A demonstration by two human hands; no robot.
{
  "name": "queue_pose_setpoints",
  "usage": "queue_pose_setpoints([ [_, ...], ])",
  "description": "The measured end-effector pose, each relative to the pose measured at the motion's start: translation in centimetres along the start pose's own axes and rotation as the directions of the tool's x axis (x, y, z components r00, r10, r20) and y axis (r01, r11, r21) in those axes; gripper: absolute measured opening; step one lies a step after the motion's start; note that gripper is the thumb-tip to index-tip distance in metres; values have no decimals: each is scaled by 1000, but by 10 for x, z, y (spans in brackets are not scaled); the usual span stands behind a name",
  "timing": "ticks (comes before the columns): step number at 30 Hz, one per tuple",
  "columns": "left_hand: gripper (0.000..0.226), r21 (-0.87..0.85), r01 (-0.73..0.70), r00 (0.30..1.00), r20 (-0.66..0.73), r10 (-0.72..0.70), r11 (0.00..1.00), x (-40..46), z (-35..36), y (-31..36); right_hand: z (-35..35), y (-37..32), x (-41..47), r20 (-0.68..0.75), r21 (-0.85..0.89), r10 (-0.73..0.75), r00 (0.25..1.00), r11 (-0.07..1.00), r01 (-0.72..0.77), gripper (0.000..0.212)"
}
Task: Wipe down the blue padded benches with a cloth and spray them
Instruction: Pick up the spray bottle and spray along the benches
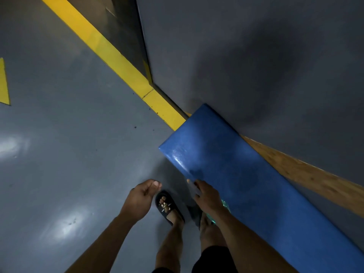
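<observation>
Grey glossy floor (69,134) under my feet, with light glare in two patches. A yellow painted line (110,56) runs diagonally along the base of a dark grey wall (246,56). Part of a yellow marking (4,85) sits at the left edge. A wooden strip (305,174) runs along the wall. I wear black sandals (167,205)

One blue bench (246,184), two hands

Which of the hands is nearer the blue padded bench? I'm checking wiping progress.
Right. The right hand rests at the blue padded bench edge; the left hand hangs over the floor, apart.
</observation>
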State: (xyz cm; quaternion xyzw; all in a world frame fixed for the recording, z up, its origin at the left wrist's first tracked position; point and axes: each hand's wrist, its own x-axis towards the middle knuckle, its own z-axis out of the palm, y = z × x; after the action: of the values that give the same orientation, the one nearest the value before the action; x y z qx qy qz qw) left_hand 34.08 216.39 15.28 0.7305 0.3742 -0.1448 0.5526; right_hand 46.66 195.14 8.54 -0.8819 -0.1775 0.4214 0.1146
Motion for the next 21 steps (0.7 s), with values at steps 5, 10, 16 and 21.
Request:
queue_pose_setpoints([
  [5,26,31,13,999,-42,-11,999,2,-8,-7,-7,-35,24,-60,46,2,998,999,1,23],
  [10,29,68,15,998,-64,-10,998,8,-15,-8,-12,-43,42,-74,63,29,997,998,-24,22],
  [16,27,142,-11,999,-42,17,990,31,-17,3,-41,-27,72,-134,210,50,990,977,-21,45],
  [21,21,168,-26,1000,9,25,985,55,-8,25,-66,-7,97,-125,145,61,990,989,-43,25],
])
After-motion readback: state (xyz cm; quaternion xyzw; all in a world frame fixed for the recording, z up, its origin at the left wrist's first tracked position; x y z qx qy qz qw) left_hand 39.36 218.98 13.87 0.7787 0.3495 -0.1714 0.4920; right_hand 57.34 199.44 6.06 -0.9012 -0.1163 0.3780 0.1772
